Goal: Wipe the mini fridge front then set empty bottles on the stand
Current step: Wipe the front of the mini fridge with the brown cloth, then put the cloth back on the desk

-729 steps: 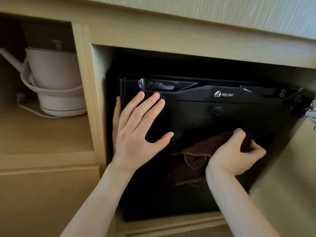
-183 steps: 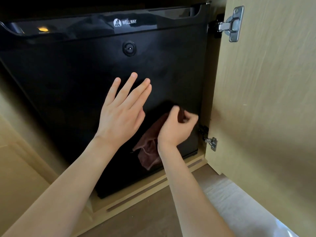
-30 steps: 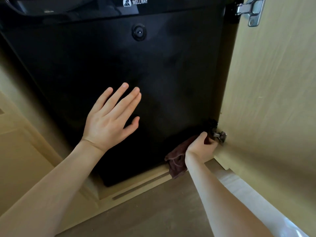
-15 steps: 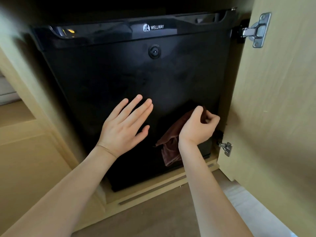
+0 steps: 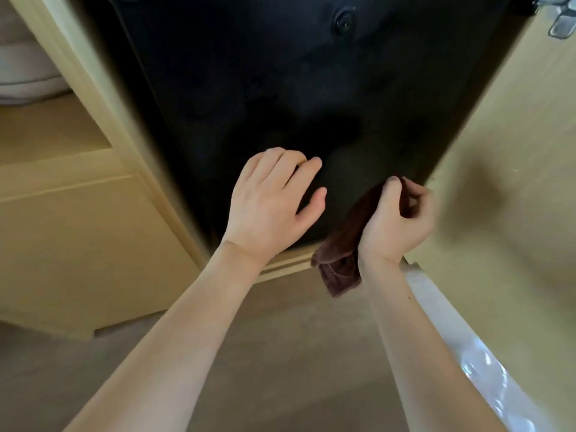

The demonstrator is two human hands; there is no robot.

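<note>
The black mini fridge (image 5: 280, 82) fills the cabinet opening, with its round lock (image 5: 343, 18) near the top. My left hand (image 5: 271, 201) rests low on the fridge door with fingers loosely curled and holds nothing. My right hand (image 5: 397, 219) is closed on a dark brown cloth (image 5: 343, 251) at the fridge's lower right corner; the cloth hangs down past the cabinet's bottom ledge. No bottles or stand are in view.
The open wooden cabinet door (image 5: 505, 169) stands at the right, its hinge (image 5: 559, 17) at the top corner. A white kettle base (image 5: 21, 70) sits on the left shelf. A drawer front (image 5: 81, 244) lies below it. Grey floor (image 5: 280, 353) spreads beneath my arms.
The view has dropped and pulled back. My left hand's fingers have curled and slid lower on the door. My right hand, with the cloth, has come off the fridge front toward me.
</note>
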